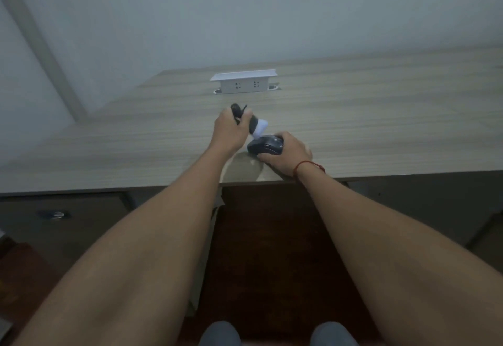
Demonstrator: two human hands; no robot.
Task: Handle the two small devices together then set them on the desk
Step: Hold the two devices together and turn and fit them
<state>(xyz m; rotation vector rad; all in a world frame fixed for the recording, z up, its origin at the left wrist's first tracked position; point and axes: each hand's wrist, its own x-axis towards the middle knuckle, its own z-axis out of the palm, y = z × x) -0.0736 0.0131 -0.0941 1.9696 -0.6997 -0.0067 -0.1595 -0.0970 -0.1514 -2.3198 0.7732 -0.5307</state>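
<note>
My left hand (pixel 230 130) is closed around a small dark device with a white end (pixel 258 126) and a black cord or strap sticking out at the top. The white end points down to the right and meets a dark computer mouse (pixel 266 144). My right hand (pixel 288 155) grips that mouse from the right side, just above or on the wooden desk (pixel 381 117) near its front edge. A red string circles my right wrist.
A white pop-up socket box (pixel 244 82) stands on the desk behind my hands. Grey wall rises beyond. Under the desk are a drawer unit with a handle (pixel 54 214) at left, dark floor, and my knees at the bottom.
</note>
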